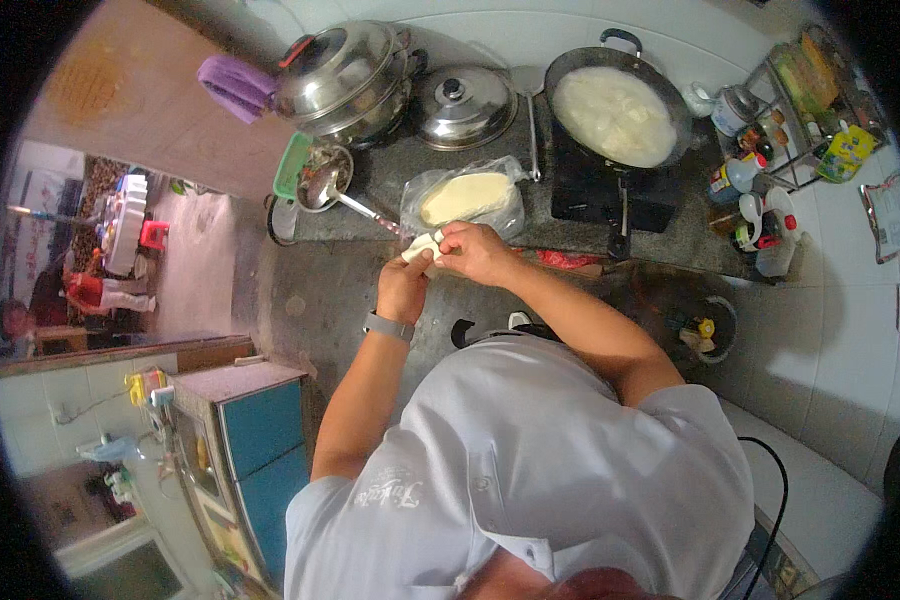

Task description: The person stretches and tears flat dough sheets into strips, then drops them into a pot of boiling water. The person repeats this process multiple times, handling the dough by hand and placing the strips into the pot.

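Note:
Between my two hands, just in front of the counter edge, is a small pale piece of dough (422, 245). My left hand (403, 286) pinches it from the near side, thumb on top. The fingers of my right hand (476, 253) are closed on its right end. Just beyond, a flat oval slab of pale yellow dough (466, 196) lies on a clear plastic bag (511, 216) on the counter. At the far right, a black wok (678, 118) holds cloudy white liquid with pale pieces (612, 112) in it.
A ladle (362, 208) rests in a metal bowl (344, 158) to the left. Behind stand a lidded steamer pot (345, 90), a purple cloth (234, 88) and a domed lid (462, 108). Bottles (738, 176) and a rack (792, 150) line the right. A bin (715, 330) stands below.

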A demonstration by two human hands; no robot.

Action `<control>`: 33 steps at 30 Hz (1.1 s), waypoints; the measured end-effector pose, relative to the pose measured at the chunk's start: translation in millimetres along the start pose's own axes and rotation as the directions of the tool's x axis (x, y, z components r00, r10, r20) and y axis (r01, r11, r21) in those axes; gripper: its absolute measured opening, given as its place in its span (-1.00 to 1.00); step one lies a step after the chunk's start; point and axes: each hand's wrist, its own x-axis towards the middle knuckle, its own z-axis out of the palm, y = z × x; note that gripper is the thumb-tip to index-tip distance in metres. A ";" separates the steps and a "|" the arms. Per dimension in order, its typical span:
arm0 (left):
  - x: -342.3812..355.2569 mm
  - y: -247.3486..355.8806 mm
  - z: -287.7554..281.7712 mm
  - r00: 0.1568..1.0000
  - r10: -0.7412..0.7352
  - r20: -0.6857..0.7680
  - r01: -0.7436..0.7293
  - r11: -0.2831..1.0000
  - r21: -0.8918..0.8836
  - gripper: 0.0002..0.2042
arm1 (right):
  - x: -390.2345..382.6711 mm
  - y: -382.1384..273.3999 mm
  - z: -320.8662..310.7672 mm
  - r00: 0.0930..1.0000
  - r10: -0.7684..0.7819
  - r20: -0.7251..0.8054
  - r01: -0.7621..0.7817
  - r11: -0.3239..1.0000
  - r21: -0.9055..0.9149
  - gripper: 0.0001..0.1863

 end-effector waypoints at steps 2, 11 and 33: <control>0.7 -0.4 13.1 1.000 -0.003 0.007 0.003 0.999 -0.043 -0.79 | -4.3 -1.5 -12.8 1.000 -0.013 -0.022 0.013 1.000 0.006 -0.81; -0.7 19.4 44.3 0.968 -0.052 0.246 0.117 0.960 -0.256 -0.78 | -21.8 -4.6 -45.0 0.902 0.387 0.192 -0.364 0.444 0.819 -0.86; 34.9 182.2 -181.4 0.921 0.239 -0.308 -0.352 0.850 -0.393 -0.85 | -182.6 -63.5 -381.5 0.295 0.154 -0.943 -0.049 0.988 0.146 -0.70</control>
